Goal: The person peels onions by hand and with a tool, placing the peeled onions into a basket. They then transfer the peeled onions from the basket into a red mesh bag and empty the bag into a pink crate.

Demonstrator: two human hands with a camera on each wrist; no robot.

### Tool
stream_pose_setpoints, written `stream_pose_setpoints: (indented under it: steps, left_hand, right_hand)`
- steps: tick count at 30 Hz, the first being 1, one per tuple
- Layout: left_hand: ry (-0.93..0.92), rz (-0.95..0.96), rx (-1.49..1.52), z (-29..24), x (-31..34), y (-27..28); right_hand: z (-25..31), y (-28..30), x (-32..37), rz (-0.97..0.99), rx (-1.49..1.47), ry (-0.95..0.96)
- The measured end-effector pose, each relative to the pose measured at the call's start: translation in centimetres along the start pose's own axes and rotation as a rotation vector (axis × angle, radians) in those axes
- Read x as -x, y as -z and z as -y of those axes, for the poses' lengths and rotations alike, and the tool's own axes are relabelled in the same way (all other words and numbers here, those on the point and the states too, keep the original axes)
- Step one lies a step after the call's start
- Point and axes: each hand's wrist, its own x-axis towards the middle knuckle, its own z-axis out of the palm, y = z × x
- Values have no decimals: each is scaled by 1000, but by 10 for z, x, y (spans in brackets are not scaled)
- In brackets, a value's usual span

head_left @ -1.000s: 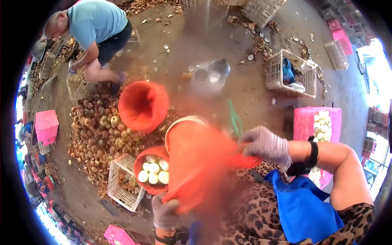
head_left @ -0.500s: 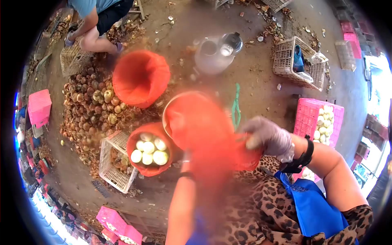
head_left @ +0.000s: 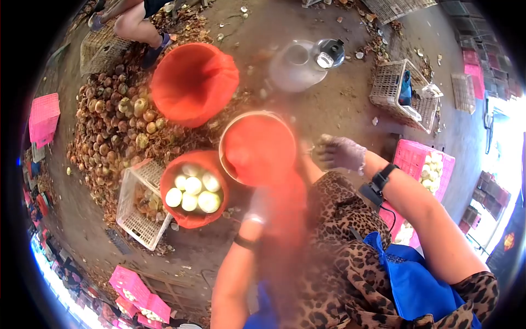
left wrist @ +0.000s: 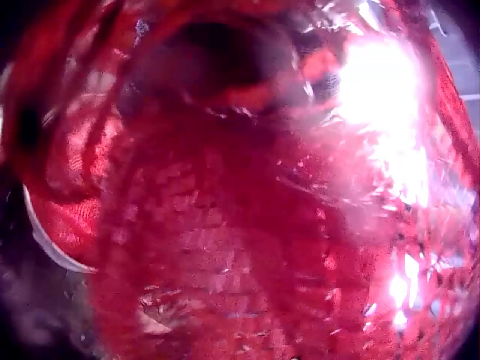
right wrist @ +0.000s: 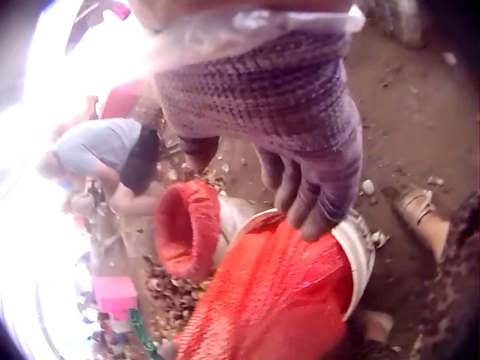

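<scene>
A pale-rimmed bucket [head_left: 220, 156] holds red mesh [head_left: 260, 145], and part of the mesh hangs over its near side. The left hand [head_left: 259, 204] is beside the bucket, blurred and partly covered by that mesh; its fingers are hidden. Red mesh [left wrist: 202, 240] fills most of the left wrist view. The gloved right hand [head_left: 342, 153] is right of the bucket, holding nothing. In the right wrist view the right hand [right wrist: 277, 112] has loosely bent fingers above the mesh-lined bucket [right wrist: 361, 251].
Left of the bucket stands a red-lined container [head_left: 192, 219] of peeled onions [head_left: 193, 185]. Another red-lined container [head_left: 192, 82] is behind it, near an onion pile [head_left: 118, 115]. A white crate [head_left: 145, 233], a large clear jug [head_left: 293, 71] and a pink crate [head_left: 411, 156] surround the workspace.
The right hand has let go of the red mesh and moved up and away. The left forearm has swung beside the bucket. The raised mesh has dropped lower, and the head view has shifted.
</scene>
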Motion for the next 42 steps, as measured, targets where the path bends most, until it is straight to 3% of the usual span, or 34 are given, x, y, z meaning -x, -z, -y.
stream_pose_setpoints:
  steps: [1,3,5,7,10,12,14,16,18,19,23,24,26,29,32,33,36,38,40,41,42]
  left_hand:
    - [101,-397,281,-10,0,1]
    - [80,-339,296,-25,-4,13]
    - [69,-311,328,-35,-4,17]
    - [68,-322,372,-40,-1,11]
    - [48,-151,413,-37,19,-16]
    - [16,-289,391,-39,26,-25]
    - [-10,-434,372,-42,36,-26]
    - [146,-513,658,-38,57,-14]
    - [286,-614,928,-22,84,7]
    - [353,-665,1068,-14,100,16]
    - [782,-829,1478,33,175,-25]
    - [820,-916,1590,42,198,-18]
    - [815,-950,1297,74,235,-65]
    - [871,-836,1168,106,285,-103]
    - [947,-834,1245,125,294,-142]
    - [1009,-778,1240,129,290,-142]
    - [866,-704,1036,128,271,-103]
    - [805,-552,1088,129,248,-71]
    - [724,-482,1072,142,214,-73]
    - [620,-512,955,152,188,-87]
    - [581,-483,899,154,171,-86]
  right_hand:
    - [-23,9,-12,136,324,118]
    - [-39,-23,-36,44,-73,-213]
    - [-55,-58,-64,-52,-429,-367]
    - [-71,-81,-89,-90,-700,-394]
    - [-81,-90,-104,-69,-1036,-403]
    - [-72,-100,-99,-84,-1113,-410]
    - [-10,-145,-93,-453,-784,-459]
    - [10,-160,-93,-576,-638,-522]
    - [16,-143,-92,-484,-700,-592]
    - [-19,-118,-86,-348,-760,-565]
    - [36,-142,-74,-384,-21,-600]
    - [47,-150,-75,-350,168,-588]
    - [72,-166,-72,-285,550,-551]
    - [100,-193,-39,-445,452,-608]
    - [127,-224,2,-427,371,-643]
    - [139,-234,17,-455,341,-637]
    - [170,-262,64,-516,280,-619]
    - [179,-271,100,-526,286,-614]
    - [169,-276,131,-520,305,-526]
    - [166,-278,147,-502,478,-538]
    - [168,-286,155,-527,463,-556]
